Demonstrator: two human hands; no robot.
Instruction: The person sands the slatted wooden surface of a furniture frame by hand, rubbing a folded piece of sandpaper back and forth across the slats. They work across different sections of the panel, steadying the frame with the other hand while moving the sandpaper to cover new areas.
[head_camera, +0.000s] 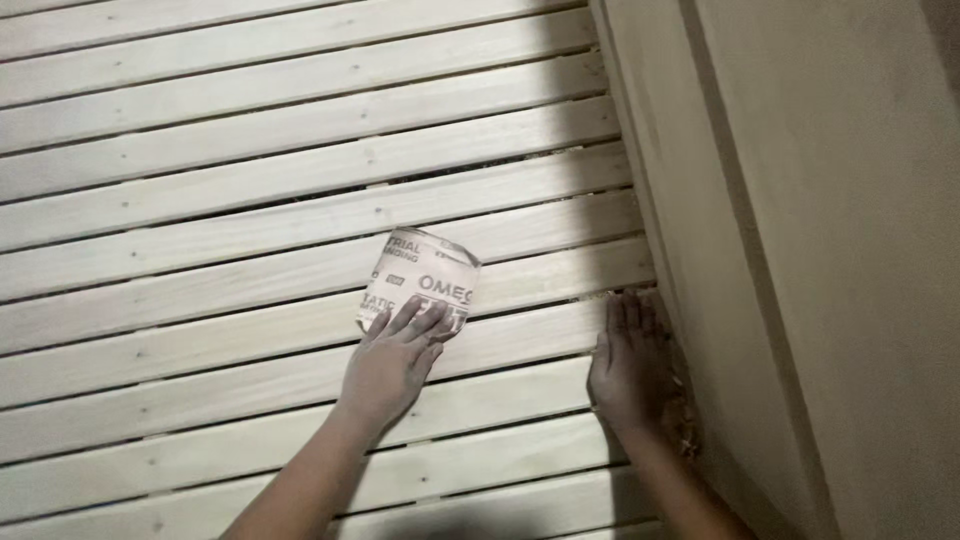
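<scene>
Sandpaper sheet (422, 280) under left hand (392, 362)

Left hand (393, 362), right hand (628, 370) flat, outstretched

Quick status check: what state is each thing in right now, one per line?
Sandpaper sheet: flat on the slats, printed back up, pinned under the left hand's fingers.
Left hand: open, palm down on the sheet.
Right hand: open, flat on the slats beside the side board.
Slats: bare wood, gaps between.
Side board: upright.
</scene>
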